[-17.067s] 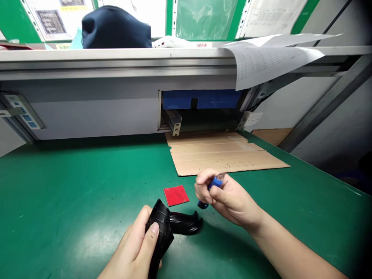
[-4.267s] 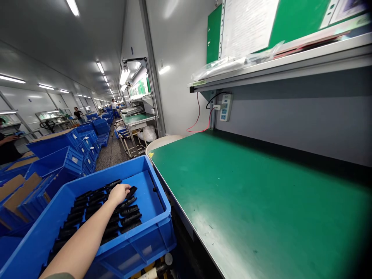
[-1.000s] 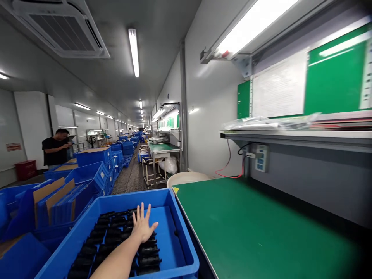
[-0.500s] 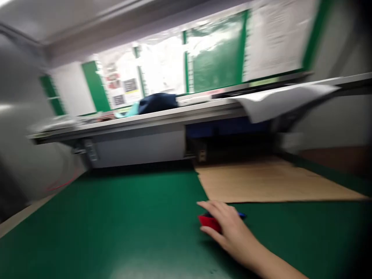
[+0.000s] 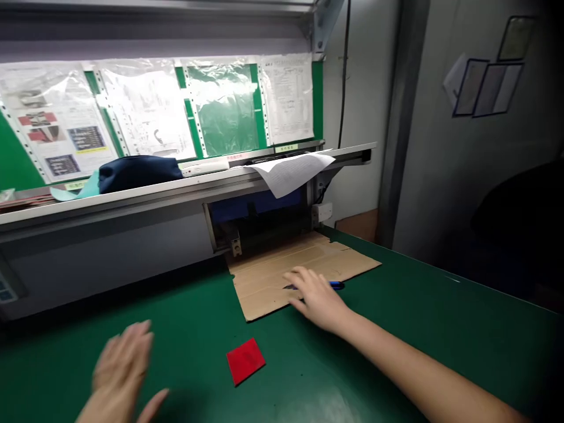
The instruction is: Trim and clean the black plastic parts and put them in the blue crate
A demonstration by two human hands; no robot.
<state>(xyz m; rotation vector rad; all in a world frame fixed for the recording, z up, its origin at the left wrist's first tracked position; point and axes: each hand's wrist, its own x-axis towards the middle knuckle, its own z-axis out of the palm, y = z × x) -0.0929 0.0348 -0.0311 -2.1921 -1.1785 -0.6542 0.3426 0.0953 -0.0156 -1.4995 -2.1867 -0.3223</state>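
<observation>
My right hand (image 5: 314, 295) lies flat on the near edge of a brown cardboard sheet (image 5: 268, 276), fingers stretched out over a blue-handled knife (image 5: 335, 285) whose end pokes out on the right. My left hand (image 5: 126, 364) hovers low at the left over the green bench top (image 5: 418, 317), blurred by motion, fingers apart and holding nothing. A small red square pad (image 5: 245, 359) lies on the bench between the two hands, touched by neither.
A grey shelf (image 5: 185, 188) runs above the bench with a dark blue cloth bundle (image 5: 138, 172) and a hanging paper sheet (image 5: 293, 170). Under it is a dark opening (image 5: 264, 226) behind the cardboard. Plastic-sleeved papers cover the green back board.
The view swung from the blue crate of black parts back to the bench. My right hand moved from beside the red pad onto the cardboard. My left hand came into view, empty.
</observation>
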